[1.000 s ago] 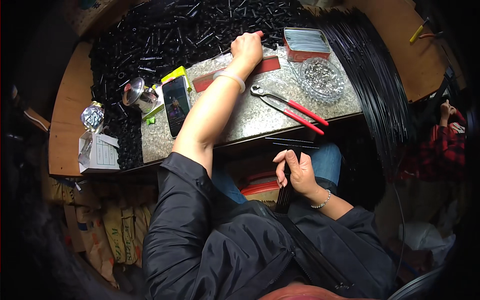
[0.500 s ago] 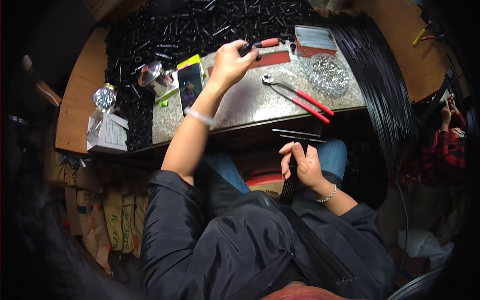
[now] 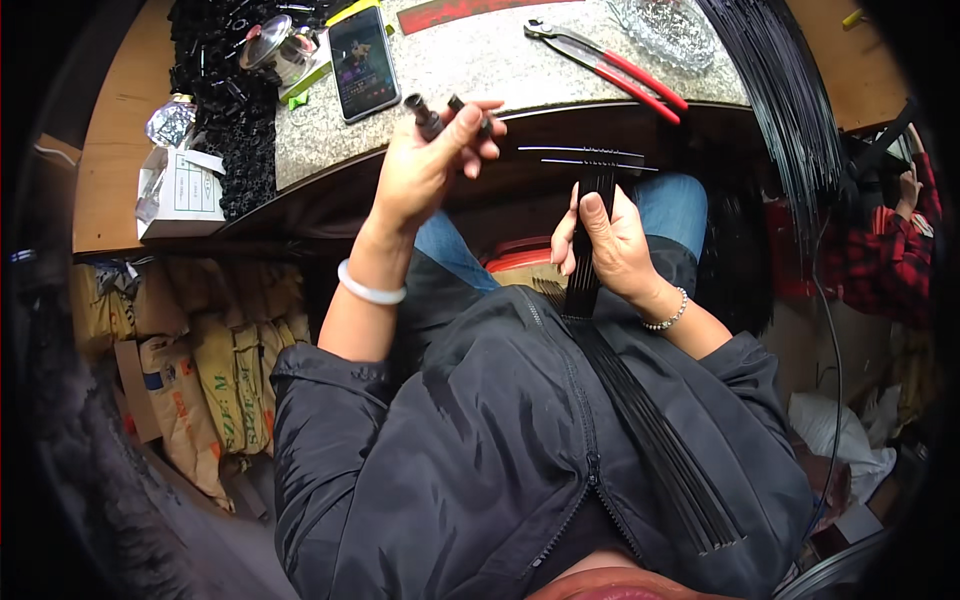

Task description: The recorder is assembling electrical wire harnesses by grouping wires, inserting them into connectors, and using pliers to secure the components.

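Observation:
My left hand [image 3: 410, 185], with a white bangle at its wrist, is raised just in front of the desk's edge. Its fingers are closed around small black tubular pieces [image 3: 424, 118]. Lower and to the right, my right hand [image 3: 625, 245] grips a bundle of thin black strips [image 3: 583, 285] between thumb and fingers. The strips trail down over my dark jacket. Two thin metal rods [image 3: 555, 161] run crosswise at the bundle's upper end, above my right thumb. The two hands are apart.
On the desk [image 3: 460, 75] lie a phone [image 3: 362, 65], red-handled cutting pliers [image 3: 610, 68], a red strip [image 3: 455, 12] and a glass dish [image 3: 675, 35]. Black pieces [image 3: 215, 90] heap at left, beside a white box [image 3: 182, 195]. Long black strands [image 3: 780, 110] overhang the right edge. Another person's sleeve [image 3: 885, 260] shows far right.
My left hand has come back from over the desktop toward my right hand, carrying the black pieces. The view has tilted downward; my right hand still grips the strips.

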Available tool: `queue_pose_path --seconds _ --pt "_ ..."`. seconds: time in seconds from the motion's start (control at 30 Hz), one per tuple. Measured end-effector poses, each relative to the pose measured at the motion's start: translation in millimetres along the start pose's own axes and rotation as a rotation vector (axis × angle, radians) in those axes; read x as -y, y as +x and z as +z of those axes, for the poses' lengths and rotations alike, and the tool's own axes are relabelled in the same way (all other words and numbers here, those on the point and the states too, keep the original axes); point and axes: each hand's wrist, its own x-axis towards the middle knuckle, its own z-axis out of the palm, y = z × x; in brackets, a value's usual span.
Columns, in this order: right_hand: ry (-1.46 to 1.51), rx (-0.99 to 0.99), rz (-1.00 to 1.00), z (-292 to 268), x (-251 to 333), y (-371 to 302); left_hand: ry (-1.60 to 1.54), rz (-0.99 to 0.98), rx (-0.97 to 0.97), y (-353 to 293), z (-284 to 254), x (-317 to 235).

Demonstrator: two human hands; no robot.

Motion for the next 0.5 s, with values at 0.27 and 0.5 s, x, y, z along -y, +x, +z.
queue_pose_path --seconds 0.27,0.5 --pt "0.073 0.000 0.042 5 -2 -2 -0.145 -0.088 0.194 -23 23 -8" --pt "0.015 0.017 0.006 7 -3 -2 -0.439 -0.162 0.126 -15 28 6"
